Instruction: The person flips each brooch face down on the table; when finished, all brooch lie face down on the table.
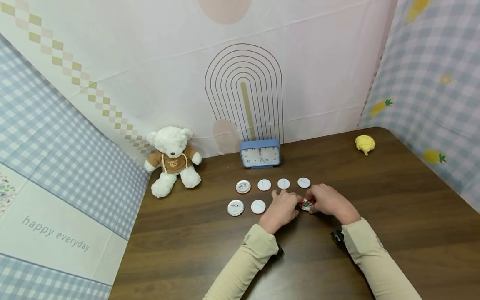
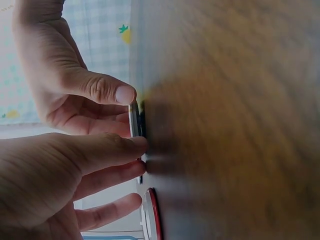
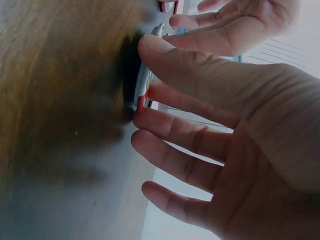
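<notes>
A round pin badge (image 1: 306,205) with a green Christmas tree on a red and white face sits between both hands, low over the table. My right hand (image 1: 330,201) grips its right side, and the right wrist view shows the thumb on one edge of the badge (image 3: 143,82) and fingertips at the other. From the opposite side my left hand (image 1: 282,208) pinches the left edge between thumb and forefinger. In the left wrist view, the left hand's other fingers spread near a red-rimmed badge (image 2: 152,215).
Behind the hands lies a row of badges, including a white one (image 1: 304,182); two more, one white (image 1: 258,206), lie left. A blue clock (image 1: 260,153) and a teddy bear (image 1: 173,160) stand at the back. A yellow fuzzy thing (image 1: 365,143) lies at the far right.
</notes>
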Tool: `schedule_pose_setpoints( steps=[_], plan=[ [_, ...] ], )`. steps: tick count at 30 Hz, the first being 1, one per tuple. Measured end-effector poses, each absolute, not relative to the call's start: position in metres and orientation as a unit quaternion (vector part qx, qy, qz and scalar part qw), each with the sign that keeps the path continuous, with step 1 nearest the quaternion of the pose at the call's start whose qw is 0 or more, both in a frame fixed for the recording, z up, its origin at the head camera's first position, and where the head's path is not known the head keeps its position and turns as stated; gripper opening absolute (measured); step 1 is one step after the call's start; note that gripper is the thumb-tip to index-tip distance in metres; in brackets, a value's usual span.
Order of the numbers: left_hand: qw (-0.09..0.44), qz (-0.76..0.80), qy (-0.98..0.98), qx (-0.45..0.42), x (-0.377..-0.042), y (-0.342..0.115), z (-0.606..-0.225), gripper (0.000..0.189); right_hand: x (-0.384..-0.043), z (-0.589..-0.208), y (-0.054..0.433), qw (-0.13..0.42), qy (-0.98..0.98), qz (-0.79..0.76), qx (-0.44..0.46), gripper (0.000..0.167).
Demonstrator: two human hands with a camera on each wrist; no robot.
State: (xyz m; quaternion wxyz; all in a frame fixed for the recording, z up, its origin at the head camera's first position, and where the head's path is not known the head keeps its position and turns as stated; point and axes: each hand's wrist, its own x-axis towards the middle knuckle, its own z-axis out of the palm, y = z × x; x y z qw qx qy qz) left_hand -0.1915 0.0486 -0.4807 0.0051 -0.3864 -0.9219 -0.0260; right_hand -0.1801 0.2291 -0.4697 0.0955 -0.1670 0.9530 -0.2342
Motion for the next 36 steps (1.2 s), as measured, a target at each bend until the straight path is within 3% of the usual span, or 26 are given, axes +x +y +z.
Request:
schedule_pose_setpoints(
  steps=[15,36],
  plan=[
    [0.011,-0.030,-0.927,-0.373,-0.189,0.051,-0.481,0.014,-0.174,-0.471,0.221,0.076,0.959,-0.209,-0.173,0.033],
    [0.025,-0.029,-0.927,-0.372,-0.189,0.054,-0.480,0.007,-0.174,-0.469,0.217,0.080,0.965,-0.200,-0.151,0.031]
  ],
)
